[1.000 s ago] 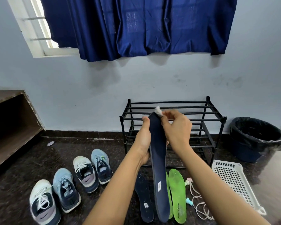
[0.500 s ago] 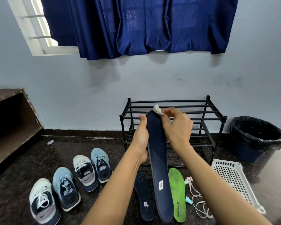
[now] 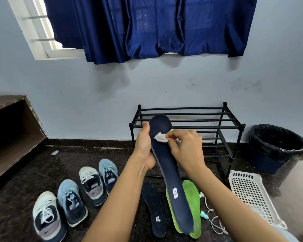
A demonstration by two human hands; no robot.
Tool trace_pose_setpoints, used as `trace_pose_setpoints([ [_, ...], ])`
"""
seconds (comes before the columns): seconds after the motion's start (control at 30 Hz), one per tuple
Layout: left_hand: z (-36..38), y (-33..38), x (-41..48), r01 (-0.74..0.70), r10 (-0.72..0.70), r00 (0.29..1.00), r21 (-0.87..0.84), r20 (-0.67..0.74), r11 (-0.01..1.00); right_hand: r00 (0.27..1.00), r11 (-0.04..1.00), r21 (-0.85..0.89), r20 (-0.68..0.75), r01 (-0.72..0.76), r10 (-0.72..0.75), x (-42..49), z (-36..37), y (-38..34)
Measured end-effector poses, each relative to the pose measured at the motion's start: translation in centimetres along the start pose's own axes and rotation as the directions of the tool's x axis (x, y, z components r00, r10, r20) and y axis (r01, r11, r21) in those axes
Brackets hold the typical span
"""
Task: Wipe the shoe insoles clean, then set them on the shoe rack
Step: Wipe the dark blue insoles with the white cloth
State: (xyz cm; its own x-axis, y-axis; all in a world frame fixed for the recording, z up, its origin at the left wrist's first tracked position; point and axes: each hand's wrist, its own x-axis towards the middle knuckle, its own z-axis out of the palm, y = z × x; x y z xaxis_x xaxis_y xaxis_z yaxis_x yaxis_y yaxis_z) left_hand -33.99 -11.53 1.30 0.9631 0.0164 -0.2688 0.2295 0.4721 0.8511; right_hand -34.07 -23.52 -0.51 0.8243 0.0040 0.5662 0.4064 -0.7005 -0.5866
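I'm in the middle of the wiping, and by my reckoning it is early in the job. My left hand (image 3: pixel 143 147) grips the navy insole (image 3: pixel 167 165) by its left edge, thumb up along the side, and holds it up in front of the black shoe rack (image 3: pixel 208 114), toe end uppermost. My right hand (image 3: pixel 186 145) pinches a small white cloth wad (image 3: pixel 160 137) and presses it on the upper part of the insole, just below the toe. The long stretch from there down to the heel with its white label lies below the cloth, and I can't tell whether it is clean.

None of the insoles rests on the rack yet. On the floor below my arms lie the other navy insole (image 3: pixel 155 206), flecked with pale specks, and the green insoles (image 3: pixel 193 198), partly hidden behind the one I hold. I judge those are not yet wiped. So what is left is finishing this insole, wiping the others, and setting them all on the rack.
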Motion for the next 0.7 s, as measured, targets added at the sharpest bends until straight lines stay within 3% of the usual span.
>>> trace_pose_setpoints([
  [0.13,-0.3,0.1,0.4,0.002,-0.001,1.0,-0.068,0.013,0.998,0.999,0.997,-0.07,-0.002,0.046,-0.046,0.0,0.1,-0.3],
  [0.23,0.1,-0.4,0.2,0.032,-0.028,0.998,-0.066,0.06,0.997,0.997,0.994,-0.11,-0.074,-0.003,-0.005,1.6,-0.1,-0.3],
  [0.4,0.2,0.0,0.1,0.025,-0.016,0.994,-0.087,0.104,0.996,0.989,0.992,0.11,-0.126,-0.064,0.078,2.8,-0.2,-0.5],
  [0.7,-1.2,0.7,1.2,0.025,-0.019,0.998,-0.089,0.065,0.996,0.989,0.98,0.155,0.068,0.12,-0.132,0.2,1.6,-2.0],
])
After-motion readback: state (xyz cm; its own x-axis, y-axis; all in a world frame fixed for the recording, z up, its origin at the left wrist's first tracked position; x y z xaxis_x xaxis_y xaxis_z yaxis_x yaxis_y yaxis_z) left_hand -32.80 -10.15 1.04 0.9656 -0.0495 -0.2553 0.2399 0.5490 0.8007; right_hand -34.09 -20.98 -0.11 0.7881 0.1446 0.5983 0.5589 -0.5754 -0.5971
